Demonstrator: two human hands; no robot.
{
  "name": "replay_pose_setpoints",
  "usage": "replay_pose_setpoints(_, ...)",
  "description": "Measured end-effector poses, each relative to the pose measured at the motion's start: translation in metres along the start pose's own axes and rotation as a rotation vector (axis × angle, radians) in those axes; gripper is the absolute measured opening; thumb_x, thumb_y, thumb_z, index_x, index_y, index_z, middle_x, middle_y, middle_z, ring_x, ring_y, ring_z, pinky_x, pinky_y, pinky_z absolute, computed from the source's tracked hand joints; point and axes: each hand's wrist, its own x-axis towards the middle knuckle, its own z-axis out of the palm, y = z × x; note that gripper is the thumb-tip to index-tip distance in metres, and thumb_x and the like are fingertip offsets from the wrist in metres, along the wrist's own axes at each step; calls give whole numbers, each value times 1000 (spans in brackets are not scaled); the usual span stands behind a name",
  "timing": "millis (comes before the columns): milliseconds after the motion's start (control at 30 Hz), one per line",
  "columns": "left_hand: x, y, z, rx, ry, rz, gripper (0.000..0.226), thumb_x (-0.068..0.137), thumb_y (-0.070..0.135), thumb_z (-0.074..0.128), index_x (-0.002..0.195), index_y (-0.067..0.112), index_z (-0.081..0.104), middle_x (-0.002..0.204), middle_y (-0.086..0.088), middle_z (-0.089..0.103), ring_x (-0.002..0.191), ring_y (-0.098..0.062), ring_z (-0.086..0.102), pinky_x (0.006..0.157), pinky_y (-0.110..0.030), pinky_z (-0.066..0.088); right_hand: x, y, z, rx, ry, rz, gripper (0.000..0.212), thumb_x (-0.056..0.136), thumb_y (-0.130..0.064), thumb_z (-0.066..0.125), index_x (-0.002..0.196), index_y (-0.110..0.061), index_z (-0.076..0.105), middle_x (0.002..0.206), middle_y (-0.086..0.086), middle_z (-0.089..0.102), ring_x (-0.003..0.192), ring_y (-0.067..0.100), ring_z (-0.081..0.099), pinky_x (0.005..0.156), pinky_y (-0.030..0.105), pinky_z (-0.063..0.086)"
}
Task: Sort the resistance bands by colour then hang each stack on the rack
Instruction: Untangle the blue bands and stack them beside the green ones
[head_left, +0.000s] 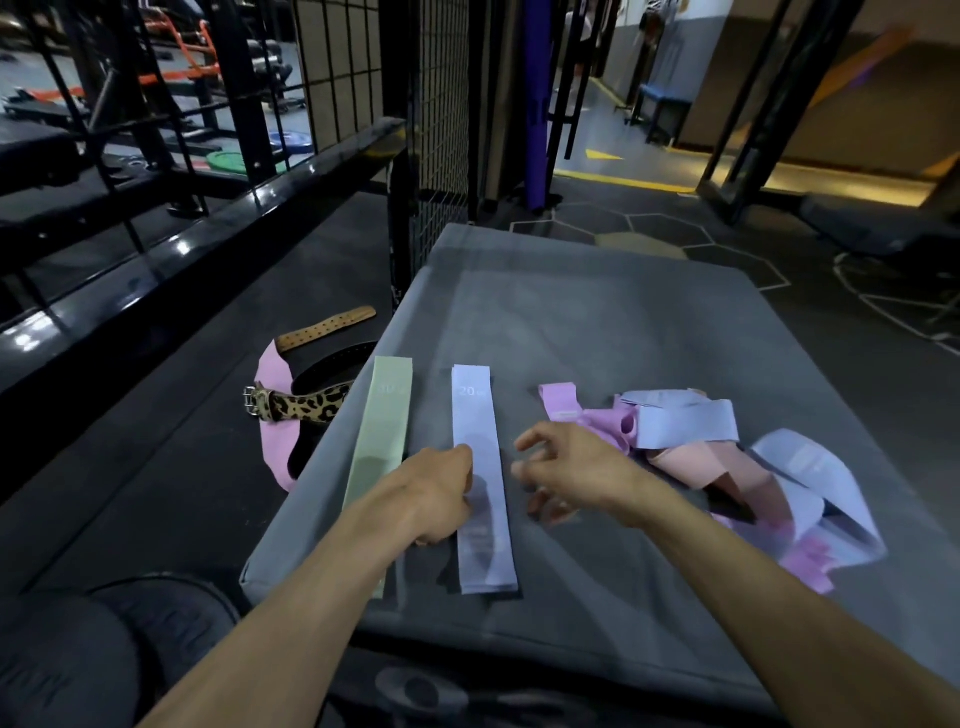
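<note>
On the grey padded mat (582, 312) a pale green band (382, 441) lies flat and straight on the left. Beside it lies a lavender band stack (480, 415) marked "20". My left hand (439, 488) rests on the left edge of the lavender stack, fingers curled down onto it. Just right of that stack my right hand (566, 467) hovers with its fingers spread and nothing in it. To the right is a tangled pile of bands (727, 457) in pink, lavender and peach. A black wire grid rack (343, 73) stands behind the mat.
On the floor left of the mat lie a leopard-print belt (306, 402), a tan perforated belt (327, 327) and a pink band (278, 415). Black railings and weight plates (239, 161) fill the far left. A purple pole (537, 104) stands behind the mat.
</note>
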Motion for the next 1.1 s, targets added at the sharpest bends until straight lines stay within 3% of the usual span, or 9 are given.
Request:
replay_pose_setpoints(133,-2,2,-3,14,69,44,10,100,28,52,108,22,53,108,-3,62,94,-25,60,78,-36,50,0,14,-59,-513,490,-207,20,91,-16,60,106,-22,71,105,-1,75,94,26,69,81,33,54)
replay_pose_setpoints(200,-3,4,-4,1,118,65,9,100,33,52,105,25,53,104,1,62,92,-23,60,75,-34,48,2,31,-93,-590,649,-195,28,88,-11,58,110,-22,70,112,1,73,104,28,65,88,36,50)
replay_pose_setpoints(367,-3,5,-3,-7,145,87,4,99,33,53,99,29,53,102,5,64,88,-22,59,68,-31,42,16,69,-121,-779,507,-42,47,91,-12,54,134,-29,58,139,-1,51,127,33,47,106,46,39)
replay_pose_setpoints(633,-1,4,-2,2,135,81,2,98,28,53,99,28,55,113,3,68,99,-21,63,85,-37,54,16,80,-117,-759,582,-152,9,85,-17,68,92,-21,67,107,4,67,104,31,60,86,40,48)
replay_pose_setpoints(733,-1,4,-1,-1,143,92,4,98,27,52,97,28,55,110,4,68,95,-21,64,81,-35,54,11,82,-120,-720,580,-195,11,84,-22,67,83,-30,59,102,1,66,98,31,61,85,43,50)
replay_pose_setpoints(800,-1,5,-1,-19,167,109,3,98,28,53,97,29,56,103,4,67,88,-20,63,77,-34,54,7,79,-122,-605,633,-292,12,85,-22,64,83,-31,56,100,-2,66,95,26,61,87,38,48)
replay_pose_setpoints(900,0,6,-3,-69,246,143,5,99,30,54,94,31,55,89,6,66,83,-19,63,79,-38,56,-8,54,-123,-317,775,-438,9,89,-11,66,89,-20,63,102,-9,68,96,6,60,82,10,41)
replay_pose_setpoints(1033,2,8,-5,-167,374,187,5,97,29,55,93,31,55,75,10,65,76,-18,62,74,-37,56,-36,13,-123,-88,964,-690,5,95,-10,61,99,-11,58,92,-17,61,90,-4,60,73,22,50)
replay_pose_setpoints(1100,2,10,-5,-217,425,217,3,97,29,56,94,30,57,74,11,65,73,-16,61,70,-35,54,-45,-3,-119,-78,1001,-806,5,98,-9,57,102,-7,55,89,-19,56,83,-6,57,71,17,48)
